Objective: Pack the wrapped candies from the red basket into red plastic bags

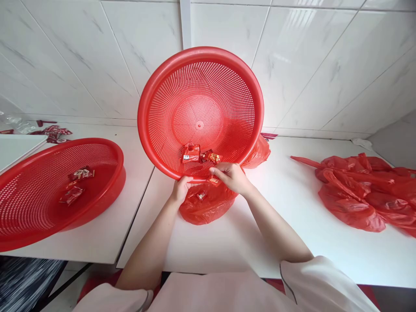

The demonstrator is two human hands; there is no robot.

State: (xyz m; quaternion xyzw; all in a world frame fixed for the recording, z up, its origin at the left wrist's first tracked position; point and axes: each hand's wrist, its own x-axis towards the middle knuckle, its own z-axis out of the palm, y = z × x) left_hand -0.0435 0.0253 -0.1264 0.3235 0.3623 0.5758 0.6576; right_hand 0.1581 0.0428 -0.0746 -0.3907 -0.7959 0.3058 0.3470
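Observation:
A round red perforated basket (200,78) stands tilted on its edge against the tiled wall, its open side facing me. A few small red wrapped candies (191,153) lie at its lower rim. Below it sits a red plastic bag (204,203) with a candy inside. My left hand (180,189) is closed on the bag's edge under the rim. My right hand (230,175) pinches the bag's opening beside a candy at the rim.
A second red basket (107,151) with a few candy wrappers lies on the left table. A pile of red plastic bags (364,190) is at the right. More red wrappers (53,132) lie at the back left by the wall. A gap separates the two tables.

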